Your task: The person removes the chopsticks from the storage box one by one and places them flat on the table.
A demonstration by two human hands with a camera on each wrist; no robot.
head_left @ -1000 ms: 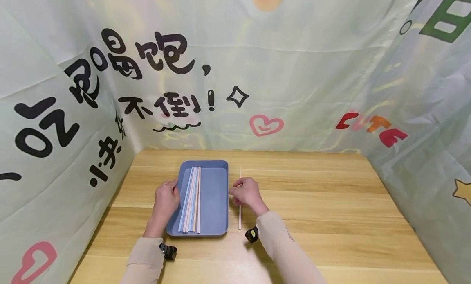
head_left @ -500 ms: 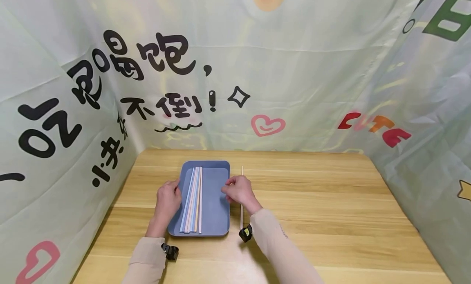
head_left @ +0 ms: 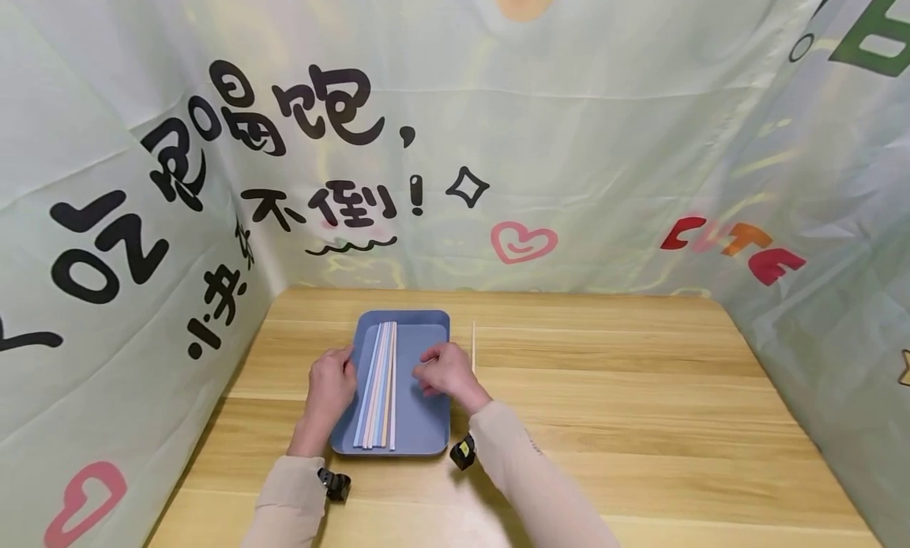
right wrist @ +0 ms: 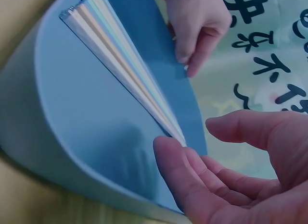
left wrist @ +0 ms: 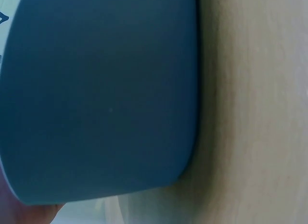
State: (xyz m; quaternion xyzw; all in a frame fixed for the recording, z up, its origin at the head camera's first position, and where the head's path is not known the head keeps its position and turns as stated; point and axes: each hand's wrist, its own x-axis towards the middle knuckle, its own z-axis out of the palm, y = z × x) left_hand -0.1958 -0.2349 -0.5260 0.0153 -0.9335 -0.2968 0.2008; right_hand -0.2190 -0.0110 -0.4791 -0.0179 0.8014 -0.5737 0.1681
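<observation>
A blue rectangular tray (head_left: pixel 424 433) lies on the table, with several pastel chopsticks (head_left: pixel 378 386) side by side along its left half. My left hand (head_left: pixel 331 384) pinches the tray's left rim; the right wrist view shows its thumb and finger (right wrist: pixel 183 51) at that edge. Over the bare right half of the tray hovers my right hand (head_left: pixel 446 371), thumb and fingers apart with nothing between them. One pale chopstick (head_left: pixel 474 344) lies on the table just right of the tray, its near part hidden behind my right hand and wrist. The tray's outer wall (left wrist: pixel 106 99) fills most of the left wrist view.
The wooden table (head_left: pixel 626 422) extends to the right of the tray. Printed cloth (head_left: pixel 604 153) hangs behind it and along both sides. A small black camera is strapped to each wrist.
My right hand has moved left, from the lone chopstick on the table to over the tray. That chopstick stays on the table. My left hand keeps its place at the tray's rim.
</observation>
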